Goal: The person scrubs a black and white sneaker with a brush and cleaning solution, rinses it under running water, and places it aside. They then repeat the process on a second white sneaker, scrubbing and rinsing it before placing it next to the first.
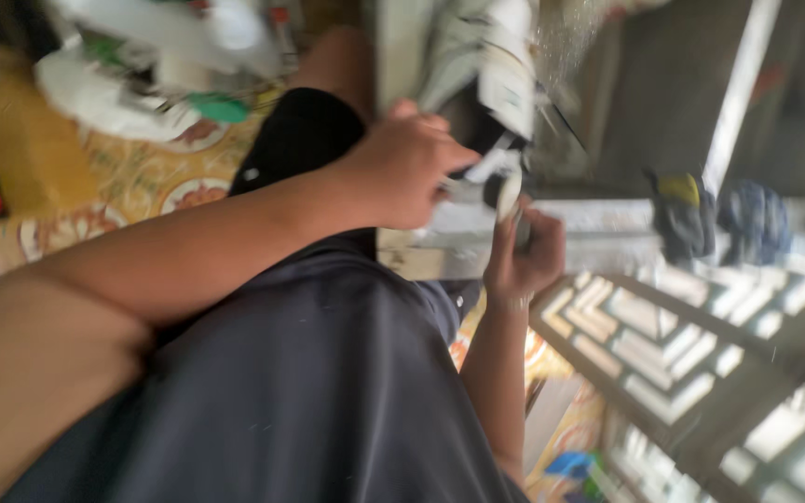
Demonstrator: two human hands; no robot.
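Two bare hands meet above a dark-trousered lap: the right hand (521, 256) pinches a small pale part (508, 194), likely light, stiff and best held by its edges; the left hand (407, 166) curls loosely beside it, its grasp blurred. Beyond, a grey-white machine (477, 65) is smeared.

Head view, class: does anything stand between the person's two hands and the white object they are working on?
Nothing visible does. The left hand and right hand both already touch the blurred white object; no other thing lies between.
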